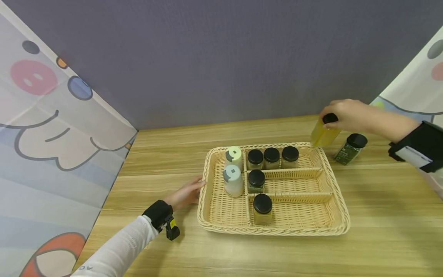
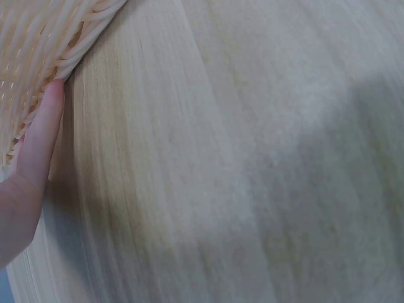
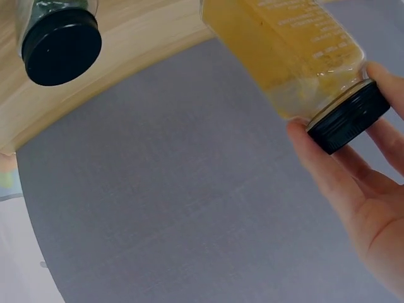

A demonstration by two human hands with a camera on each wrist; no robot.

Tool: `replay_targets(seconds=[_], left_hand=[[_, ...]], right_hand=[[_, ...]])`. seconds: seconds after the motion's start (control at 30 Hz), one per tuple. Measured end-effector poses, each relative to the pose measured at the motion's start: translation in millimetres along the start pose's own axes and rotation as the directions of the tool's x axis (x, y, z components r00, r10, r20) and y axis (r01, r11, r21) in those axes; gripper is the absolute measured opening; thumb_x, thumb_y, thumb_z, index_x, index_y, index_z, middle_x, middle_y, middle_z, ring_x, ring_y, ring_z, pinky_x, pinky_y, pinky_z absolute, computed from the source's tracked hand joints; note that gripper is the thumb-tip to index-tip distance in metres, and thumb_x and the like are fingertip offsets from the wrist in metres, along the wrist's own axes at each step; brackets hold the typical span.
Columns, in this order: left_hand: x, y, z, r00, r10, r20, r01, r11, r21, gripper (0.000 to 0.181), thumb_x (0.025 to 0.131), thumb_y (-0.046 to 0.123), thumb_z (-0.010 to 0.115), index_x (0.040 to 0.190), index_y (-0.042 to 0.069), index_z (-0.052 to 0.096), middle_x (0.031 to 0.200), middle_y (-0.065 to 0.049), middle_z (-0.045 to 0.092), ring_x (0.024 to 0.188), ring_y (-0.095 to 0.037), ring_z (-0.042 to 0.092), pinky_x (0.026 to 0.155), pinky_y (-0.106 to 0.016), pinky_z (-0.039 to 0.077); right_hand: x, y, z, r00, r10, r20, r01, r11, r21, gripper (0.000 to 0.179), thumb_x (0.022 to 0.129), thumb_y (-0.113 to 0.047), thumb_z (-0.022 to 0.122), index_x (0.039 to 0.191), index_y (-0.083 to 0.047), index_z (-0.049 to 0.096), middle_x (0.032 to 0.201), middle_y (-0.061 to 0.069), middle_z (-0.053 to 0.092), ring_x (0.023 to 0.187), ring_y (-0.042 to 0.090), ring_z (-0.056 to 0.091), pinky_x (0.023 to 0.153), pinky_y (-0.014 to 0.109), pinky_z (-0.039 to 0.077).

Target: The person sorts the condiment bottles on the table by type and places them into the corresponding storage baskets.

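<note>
My right hand (image 1: pixel 347 114) grips a clear spice jar of yellow powder (image 3: pixel 284 47) by its black lid. The jar is tilted above the table, by the back right corner of a wicker basket (image 1: pixel 273 231). My left hand (image 1: pixel 187 195) touches the basket's left side; in the left wrist view a straight finger (image 2: pixel 43 136) lies along the woven wall, and the other fingers are mostly hidden. Close to the right hand, a jar of dark green contents (image 1: pixel 347 151) with a black lid stands on the table, outside the basket.
Two pale shakers (image 1: pixel 233 184) stand in the basket's left compartment. Several black-lidded jars (image 1: pixel 271 156) occupy the back right row, with one jar (image 1: pixel 256 181) in the middle row and another (image 1: pixel 262 209) in front. A grey wall (image 1: pixel 225 69) borders the table's back edge.
</note>
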State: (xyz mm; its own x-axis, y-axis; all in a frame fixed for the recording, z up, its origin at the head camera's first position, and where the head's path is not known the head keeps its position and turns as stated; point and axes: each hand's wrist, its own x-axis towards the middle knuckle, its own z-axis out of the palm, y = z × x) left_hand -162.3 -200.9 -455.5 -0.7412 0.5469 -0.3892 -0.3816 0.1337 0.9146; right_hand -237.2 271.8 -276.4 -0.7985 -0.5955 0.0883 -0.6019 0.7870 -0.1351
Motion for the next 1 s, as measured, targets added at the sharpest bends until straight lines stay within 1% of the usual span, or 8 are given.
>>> replay_targets(seconds=[0.27,0.47,0.63,0.83,1.0], left_hand=[[-0.4,0.6,0.7,1.0,0.0,0.002,0.0,1.0,-0.001,0.048,0.096,0.029,0.033,0.138,0.016,0.012,0.142,-0.021,0.022,0.126,-0.032,0.024,0.095,-0.058,0.032],[-1.4,0.5,0.7,1.0,-0.008,0.0,0.008,1.0,0.005,0.05,0.096,0.03,0.034,0.138,0.016,0.011,0.142,-0.021,0.022,0.126,-0.032,0.024,0.096,-0.058,0.032],[-1.4,0.3,1.4,1.0,-0.006,-0.002,0.006,1.0,0.0,0.049,0.096,0.03,0.034,0.138,0.016,0.011,0.142,-0.021,0.022,0.126,-0.032,0.024,0.096,-0.058,0.032],[0.1,0.3,2.3,1.0,0.003,0.0,-0.003,1.0,0.0,0.047,0.096,0.028,0.032,0.138,0.016,0.012,0.142,-0.021,0.023,0.126,-0.032,0.025,0.096,-0.058,0.032],[0.3,0.7,2.8,1.0,-0.003,-0.002,0.003,1.0,-0.001,0.046,0.097,0.028,0.032,0.138,0.017,0.013,0.142,-0.02,0.023,0.126,-0.031,0.025,0.096,-0.057,0.033]], right_hand=[[-7.1,-10.3,3.7,0.999,-0.035,-0.009,0.036,0.999,0.005,0.024,0.072,-0.009,0.069,0.094,-0.004,0.061,0.084,0.011,0.055,0.067,0.022,0.053,0.05,0.038,0.047],[-12.3,-17.8,5.7,0.998,-0.053,-0.018,0.053,0.999,0.007,0.025,0.071,-0.008,0.07,0.094,-0.005,0.061,0.087,0.011,0.056,0.07,0.024,0.055,0.052,0.039,0.051],[-16.6,-21.8,8.2,0.994,-0.101,-0.038,0.101,0.995,0.002,0.025,0.069,-0.007,0.071,0.092,-0.006,0.061,0.088,0.011,0.056,0.07,0.023,0.055,0.052,0.038,0.05],[-23.1,-25.9,11.2,0.991,-0.132,-0.034,0.133,0.991,0.024,0.025,0.069,-0.007,0.071,0.091,-0.007,0.061,0.09,0.01,0.057,0.072,0.024,0.057,0.054,0.04,0.052],[-28.2,-32.2,13.7,0.988,-0.149,-0.031,0.15,0.988,0.036,0.027,0.068,-0.008,0.072,0.093,-0.007,0.061,0.091,0.008,0.058,0.072,0.021,0.057,0.054,0.037,0.052]])
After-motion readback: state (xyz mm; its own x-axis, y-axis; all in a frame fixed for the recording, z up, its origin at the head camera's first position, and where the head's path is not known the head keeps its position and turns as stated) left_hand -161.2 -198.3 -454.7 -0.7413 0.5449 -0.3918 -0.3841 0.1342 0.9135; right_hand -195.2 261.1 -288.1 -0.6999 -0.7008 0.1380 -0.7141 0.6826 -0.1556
